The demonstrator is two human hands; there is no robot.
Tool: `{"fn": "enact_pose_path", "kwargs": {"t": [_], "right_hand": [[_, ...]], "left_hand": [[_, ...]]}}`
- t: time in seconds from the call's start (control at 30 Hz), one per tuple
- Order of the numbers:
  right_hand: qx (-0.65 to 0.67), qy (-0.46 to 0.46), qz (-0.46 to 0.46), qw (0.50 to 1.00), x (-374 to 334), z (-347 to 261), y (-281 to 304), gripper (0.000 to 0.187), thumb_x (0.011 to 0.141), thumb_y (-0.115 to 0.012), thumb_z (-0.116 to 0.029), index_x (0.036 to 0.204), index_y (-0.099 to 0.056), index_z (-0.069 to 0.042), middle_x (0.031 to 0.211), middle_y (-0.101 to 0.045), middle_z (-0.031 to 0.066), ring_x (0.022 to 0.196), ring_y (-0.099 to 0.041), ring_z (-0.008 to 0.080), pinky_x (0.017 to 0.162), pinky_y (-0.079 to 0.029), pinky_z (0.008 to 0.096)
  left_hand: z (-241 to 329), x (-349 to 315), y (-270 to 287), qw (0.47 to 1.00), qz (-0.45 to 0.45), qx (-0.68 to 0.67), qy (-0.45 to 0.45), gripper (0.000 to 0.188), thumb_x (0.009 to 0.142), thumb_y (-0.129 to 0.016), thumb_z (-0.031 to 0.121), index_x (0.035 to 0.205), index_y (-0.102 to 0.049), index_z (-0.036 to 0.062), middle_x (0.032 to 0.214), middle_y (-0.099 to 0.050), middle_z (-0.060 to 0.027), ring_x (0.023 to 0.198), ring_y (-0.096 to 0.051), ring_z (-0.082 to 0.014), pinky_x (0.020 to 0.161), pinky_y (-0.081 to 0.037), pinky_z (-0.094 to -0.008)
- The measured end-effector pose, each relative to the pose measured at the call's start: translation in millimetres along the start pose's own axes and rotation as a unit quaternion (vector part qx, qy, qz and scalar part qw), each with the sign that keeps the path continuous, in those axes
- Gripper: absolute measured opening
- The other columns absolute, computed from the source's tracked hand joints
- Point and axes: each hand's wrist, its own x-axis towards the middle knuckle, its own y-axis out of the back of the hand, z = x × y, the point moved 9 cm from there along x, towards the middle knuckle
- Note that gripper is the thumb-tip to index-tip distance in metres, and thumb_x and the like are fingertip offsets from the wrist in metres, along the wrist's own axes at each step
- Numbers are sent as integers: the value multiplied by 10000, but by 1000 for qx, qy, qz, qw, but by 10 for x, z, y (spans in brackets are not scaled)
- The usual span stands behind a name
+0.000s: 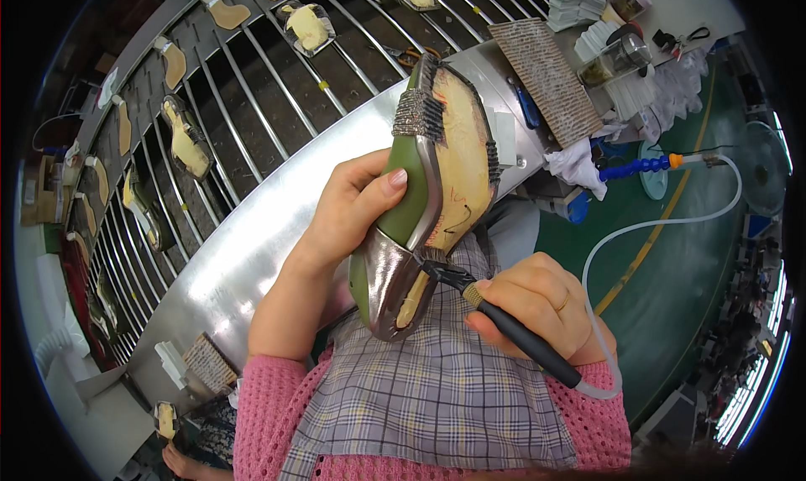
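Observation:
My left hand (353,204) grips a shoe on a green last (406,179), thumb pressed on the green side. The shoe's metallic grey upper (388,273) wraps the last, and its cream underside (463,145) faces up and right. In my closed right hand (541,300) is a black-handled brush (533,347), gripped at its knurled collar. The bristles touch the underside beside the upper's folded edge, near the shoe's lower end. From the handle's rear runs a clear hose (598,267). Whether fluid comes out at the bristles, I cannot tell.
A metal ledge (227,271) borders a roller conveyor (277,86) carrying several lasted shoes and tan sole pieces. At right lie a corrugated board (546,82), a white cloth (578,166) and a blue jointed tube (630,169). Another person's hand (180,462) holds a shoe at lower left.

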Motion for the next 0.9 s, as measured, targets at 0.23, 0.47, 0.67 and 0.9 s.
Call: {"fn": "enact_pose_path", "kwargs": {"t": [0.23, 0.47, 0.67, 0.9], "right_hand": [[29, -55, -5, 998, 37, 255, 107, 339, 763, -811, -91, 992, -599, 42, 837, -646, 111, 642, -636, 227, 533, -506, 299], [55, -57, 3, 997, -4, 257, 62, 316, 750, -818, -92, 955, -621, 47, 817, -640, 94, 618, -627, 219, 510, -498, 290], [155, -104, -15, 982, -56, 291, 2, 265, 730, -832, -114, 884, -657, 12, 734, -627, 78, 600, -615, 217, 518, -493, 294], [103, -127, 12, 986, -34, 466, 141, 314, 718, -850, -126, 908, -651, 24, 758, -651, 96, 612, -629, 231, 529, -494, 302]], "left_hand": [[-252, -55, 74, 994, 88, -49, 36, 459, 995, -502, 362, 1146, -612, -57, 948, -678, -79, 818, -635, -100, 731, -510, -235], [-249, 1, 65, 991, 120, -45, 34, 471, 1004, -474, 374, 1146, -607, -55, 938, -680, -81, 803, -639, -99, 714, -508, -226], [-281, 7, 72, 989, 131, -38, 48, 481, 1005, -465, 385, 1144, -609, -52, 929, -680, -84, 791, -641, -102, 704, -509, -226], [-327, 9, 4, 990, 123, -47, 56, 480, 1002, -471, 391, 1150, -608, -45, 938, -678, -81, 801, -637, -99, 715, -506, -229]]}}
